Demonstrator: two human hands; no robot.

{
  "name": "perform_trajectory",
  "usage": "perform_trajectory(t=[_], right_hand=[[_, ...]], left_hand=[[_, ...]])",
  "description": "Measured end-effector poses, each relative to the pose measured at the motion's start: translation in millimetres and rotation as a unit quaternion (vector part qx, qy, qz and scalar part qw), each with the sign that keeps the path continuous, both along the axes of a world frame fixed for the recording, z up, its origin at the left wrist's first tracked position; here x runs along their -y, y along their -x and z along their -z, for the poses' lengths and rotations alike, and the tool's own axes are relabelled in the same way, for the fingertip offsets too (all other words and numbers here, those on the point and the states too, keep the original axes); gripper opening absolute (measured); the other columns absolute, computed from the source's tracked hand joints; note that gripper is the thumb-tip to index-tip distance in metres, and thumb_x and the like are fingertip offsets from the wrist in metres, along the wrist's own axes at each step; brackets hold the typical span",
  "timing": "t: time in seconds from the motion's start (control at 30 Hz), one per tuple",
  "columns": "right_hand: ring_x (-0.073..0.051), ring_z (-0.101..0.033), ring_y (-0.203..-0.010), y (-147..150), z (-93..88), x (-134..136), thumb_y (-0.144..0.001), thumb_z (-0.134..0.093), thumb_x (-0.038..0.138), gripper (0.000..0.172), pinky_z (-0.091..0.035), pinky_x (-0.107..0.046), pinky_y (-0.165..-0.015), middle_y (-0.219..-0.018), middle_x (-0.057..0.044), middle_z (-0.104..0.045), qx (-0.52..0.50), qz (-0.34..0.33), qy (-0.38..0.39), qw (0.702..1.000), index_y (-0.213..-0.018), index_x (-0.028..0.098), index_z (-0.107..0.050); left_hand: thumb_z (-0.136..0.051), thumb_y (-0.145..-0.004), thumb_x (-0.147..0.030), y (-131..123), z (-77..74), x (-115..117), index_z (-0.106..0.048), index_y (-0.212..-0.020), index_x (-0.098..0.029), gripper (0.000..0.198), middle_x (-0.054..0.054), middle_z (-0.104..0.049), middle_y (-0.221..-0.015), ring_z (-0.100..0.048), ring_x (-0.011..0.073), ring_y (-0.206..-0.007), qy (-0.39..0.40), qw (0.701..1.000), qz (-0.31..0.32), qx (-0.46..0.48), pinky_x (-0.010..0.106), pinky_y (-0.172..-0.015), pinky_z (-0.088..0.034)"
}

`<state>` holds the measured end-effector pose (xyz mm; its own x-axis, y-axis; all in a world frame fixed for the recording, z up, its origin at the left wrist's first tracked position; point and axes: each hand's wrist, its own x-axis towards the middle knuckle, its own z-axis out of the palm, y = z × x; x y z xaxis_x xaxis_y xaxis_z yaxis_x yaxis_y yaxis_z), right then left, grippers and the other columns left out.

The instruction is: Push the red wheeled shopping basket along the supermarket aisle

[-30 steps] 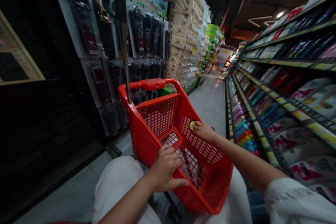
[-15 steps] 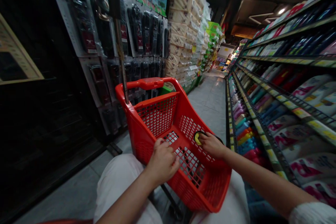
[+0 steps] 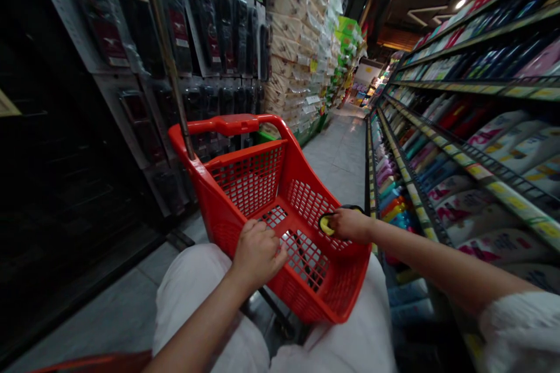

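Observation:
A red plastic shopping basket (image 3: 245, 178) rests tilted against my white-trousered knees in a shop aisle. My left hand (image 3: 257, 252) is closed over the basket's near rim. My right hand (image 3: 349, 225) reaches across the basket's right wall and grips a small round item with a yellow face and black rim (image 3: 326, 225), held just inside that wall. The basket's red handle (image 3: 227, 125) stands up at its far side. Through the mesh I see no other goods in it.
Shelves of detergent bags and bottles (image 3: 459, 145) run along the right. On the left hang dark packaged goods on a pegboard (image 3: 210, 29), then stacked tissue packs (image 3: 297, 41). A grey tiled aisle floor (image 3: 341, 151) stretches ahead.
My right hand with the round item has come down from the basket's right rim to lower inside it. My left hand's fingers have curled over the near rim. The view has tilted slightly.

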<state>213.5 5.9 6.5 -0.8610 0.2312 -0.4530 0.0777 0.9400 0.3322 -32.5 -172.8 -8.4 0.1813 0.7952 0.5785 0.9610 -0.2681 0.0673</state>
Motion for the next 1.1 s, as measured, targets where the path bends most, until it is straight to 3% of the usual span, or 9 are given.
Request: perform_trajectory(t=[0.17, 0.4, 0.47, 0.63, 0.73, 0.8, 0.97, 1.03, 1.1], right_hand=[[-0.022, -0.063, -0.091, -20, 4.2, 24, -0.081, -0.053, 0.012, 0.02, -0.044, -0.033, -0.079, -0.091, -0.009, -0.071, 0.114, 0.059, 0.035, 0.991, -0.084, 0.017, -0.072], [-0.03, -0.068, -0.086, 49, 76.6, 47, -0.071, -0.057, 0.004, 0.029, -0.053, -0.043, -0.07, -0.101, -0.014, -0.071, 0.197, 0.151, 0.045, 0.968, -0.094, 0.014, -0.071], [-0.031, -0.068, -0.086, 56, 84.6, 47, -0.069, -0.058, 0.003, 0.032, -0.054, -0.045, -0.07, -0.103, -0.015, -0.07, 0.208, 0.165, 0.059, 0.962, -0.097, 0.014, -0.07], [-0.021, -0.066, -0.093, 23, 43.5, 18, -0.059, -0.064, 0.002, 0.052, -0.052, -0.029, -0.077, -0.103, -0.003, -0.071, 0.213, 0.186, 0.183, 0.942, -0.107, 0.022, -0.067], [-0.016, -0.065, -0.093, -2, 18.1, 2, -0.057, -0.064, 0.003, 0.058, -0.049, -0.022, -0.077, -0.1, 0.001, -0.071, 0.157, 0.289, 0.422, 0.845, -0.112, 0.02, -0.064], [-0.016, -0.065, -0.091, -7, 18.4, 1, -0.055, -0.065, 0.004, 0.057, -0.049, -0.022, -0.075, -0.095, 0.003, -0.07, 0.138, 0.334, 0.474, 0.803, -0.111, 0.019, -0.064], [-0.02, -0.064, -0.085, 22, 63.2, 32, -0.056, -0.068, 0.009, 0.042, -0.047, -0.027, -0.071, -0.087, -0.002, -0.069, 0.161, 0.287, 0.304, 0.894, -0.098, 0.015, -0.069], [-0.019, -0.064, -0.082, 36, 79.9, 52, -0.06, -0.067, 0.011, 0.038, -0.047, -0.026, -0.07, -0.086, -0.001, -0.068, 0.169, 0.258, 0.343, 0.887, -0.098, 0.015, -0.069], [-0.016, -0.063, -0.081, 43, 87.1, 70, -0.063, -0.066, 0.012, 0.041, -0.047, -0.023, -0.07, -0.087, 0.002, -0.068, 0.153, 0.243, 0.438, 0.852, -0.104, 0.017, -0.067]], left_hand=[[-0.047, -0.084, -0.027, 4, 2.2, 4, -0.058, -0.052, -0.019, 0.035, 0.002, -0.057, -0.055, -0.045, 0.0155, -0.064, 0.0, 0.999, 0.033, 0.02, 0.039, -0.076, -0.031], [-0.048, -0.085, -0.026, -1, 5.5, 8, -0.059, -0.055, -0.019, 0.033, 0.002, -0.058, -0.058, -0.046, 0.0155, -0.067, -0.005, 0.998, 0.036, 0.044, 0.04, -0.08, -0.031], [-0.048, -0.086, -0.027, -1, 6.8, 8, -0.059, -0.055, -0.019, 0.033, 0.002, -0.058, -0.058, -0.046, 0.0157, -0.068, -0.007, 0.998, 0.031, 0.045, 0.039, -0.08, -0.031], [-0.047, -0.087, -0.028, 2, 7.0, 9, -0.059, -0.056, -0.019, 0.034, 0.002, -0.057, -0.059, -0.045, 0.016, -0.068, -0.018, 0.998, 0.031, 0.048, 0.038, -0.079, -0.033], [-0.046, -0.088, -0.028, 3, 5.2, 11, -0.057, -0.054, -0.019, 0.036, 0.001, -0.057, -0.058, -0.044, 0.0154, -0.067, -0.018, 0.998, 0.037, 0.052, 0.038, -0.079, -0.033], [-0.045, -0.088, -0.028, 3, 4.2, 12, -0.057, -0.054, -0.019, 0.036, 0.001, -0.056, -0.058, -0.043, 0.015, -0.066, -0.017, 0.998, 0.037, 0.052, 0.038, -0.079, -0.033], [-0.045, -0.088, -0.027, 2, 3.1, 13, -0.056, -0.054, -0.019, 0.036, 0.001, -0.056, -0.058, -0.044, 0.015, -0.066, -0.021, 0.998, 0.037, 0.04, 0.037, -0.078, -0.033], [-0.046, -0.088, -0.027, 3, 3.1, 13, -0.056, -0.054, -0.019, 0.036, 0.001, -0.056, -0.058, -0.044, 0.015, -0.066, -0.021, 0.999, 0.033, 0.038, 0.037, -0.078, -0.033], [-0.047, -0.087, -0.028, 4, 3.5, 12, -0.056, -0.053, -0.019, 0.036, 0.001, -0.056, -0.058, -0.044, 0.0152, -0.066, -0.021, 0.999, 0.03, 0.035, 0.037, -0.077, -0.032]])
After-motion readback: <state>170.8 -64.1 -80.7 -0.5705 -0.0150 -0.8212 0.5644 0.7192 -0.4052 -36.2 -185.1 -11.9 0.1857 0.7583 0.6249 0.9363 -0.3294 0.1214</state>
